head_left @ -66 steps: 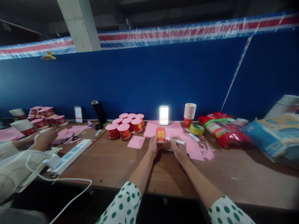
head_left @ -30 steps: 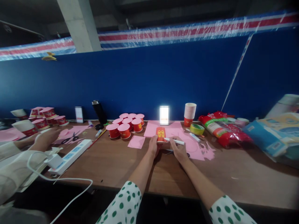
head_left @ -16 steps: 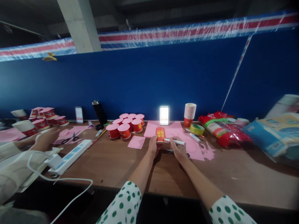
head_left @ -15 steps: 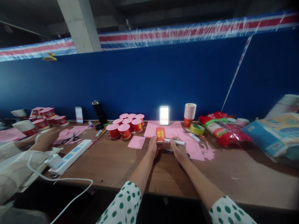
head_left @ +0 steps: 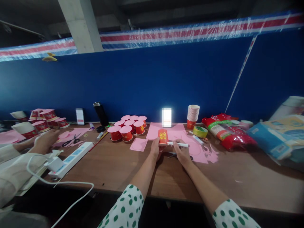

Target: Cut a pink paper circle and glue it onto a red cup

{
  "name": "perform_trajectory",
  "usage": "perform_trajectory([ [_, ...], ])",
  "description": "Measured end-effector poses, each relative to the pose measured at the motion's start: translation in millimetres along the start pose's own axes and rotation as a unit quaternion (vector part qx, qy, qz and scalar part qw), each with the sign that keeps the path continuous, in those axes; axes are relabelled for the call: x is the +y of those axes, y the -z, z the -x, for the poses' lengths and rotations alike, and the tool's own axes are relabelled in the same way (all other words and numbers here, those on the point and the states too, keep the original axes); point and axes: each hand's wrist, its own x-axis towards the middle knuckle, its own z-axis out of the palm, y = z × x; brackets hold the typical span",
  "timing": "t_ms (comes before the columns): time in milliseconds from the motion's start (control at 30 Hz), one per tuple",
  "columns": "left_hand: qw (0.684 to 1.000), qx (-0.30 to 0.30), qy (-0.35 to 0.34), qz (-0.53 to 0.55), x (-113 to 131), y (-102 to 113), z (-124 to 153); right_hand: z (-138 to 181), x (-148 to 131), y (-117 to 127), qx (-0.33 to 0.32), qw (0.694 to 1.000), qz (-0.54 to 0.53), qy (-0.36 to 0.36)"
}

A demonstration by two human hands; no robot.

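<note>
My left hand (head_left: 155,149) is closed around a red paper cup (head_left: 163,136) with yellow lettering, its white rim facing down towards me. In my right hand (head_left: 181,152) is a white pen (head_left: 181,144), pinched between the fingers and lying nearly level. The pen's tip points left and meets or nearly meets the cup's rim; I cannot tell which. Beneath my right hand lie scissors (head_left: 191,157), partly hidden, beside pink paper (head_left: 199,155) with cut scraps. A square of pink paper (head_left: 138,144) with a drawn circle rests left of my left hand.
Several red cups with pink paper discs (head_left: 125,129) stand left. Behind are a lit phone (head_left: 167,117) and stacked cups (head_left: 193,114). Yellow tape (head_left: 199,131) and a red bag (head_left: 228,131) lie right. A power strip (head_left: 72,160) and another person's hand (head_left: 45,141) are at left.
The cup has turned slightly in my left hand, so its yellow lettering sits differently. Both hands stay in nearly the same place, with the pen still at the rim.
</note>
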Motion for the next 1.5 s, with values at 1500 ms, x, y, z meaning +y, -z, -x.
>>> perform_trajectory([
  [1500, 0.999, 0.017, -0.034, -0.006, -0.6, -4.8, 1.7, 0.3, -4.3, -1.1, -0.013, 1.000, -0.004, 0.009],
])
